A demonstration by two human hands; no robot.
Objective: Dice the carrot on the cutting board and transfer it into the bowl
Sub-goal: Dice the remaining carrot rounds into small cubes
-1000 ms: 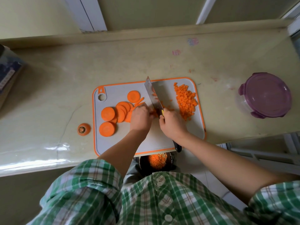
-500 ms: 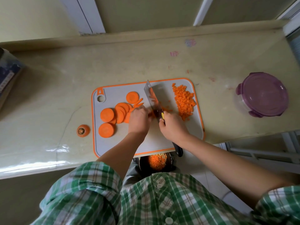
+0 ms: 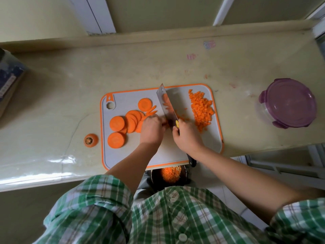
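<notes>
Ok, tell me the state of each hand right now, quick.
Left hand: fingers curled over carrot pieces beside the blade, holding them down.
Right hand: grips the knife by its handle.

No legible text; box (image 3: 10, 80) print blurred.

Bare counter (image 3: 158, 64) runs behind the cutting board (image 3: 126, 97) along the far edge, while carrot slices (image 3: 117, 123) crowd the board's left half, the cleaver (image 3: 166, 106) crosses its middle and diced carrot (image 3: 202, 110) lines its right edge.
</notes>
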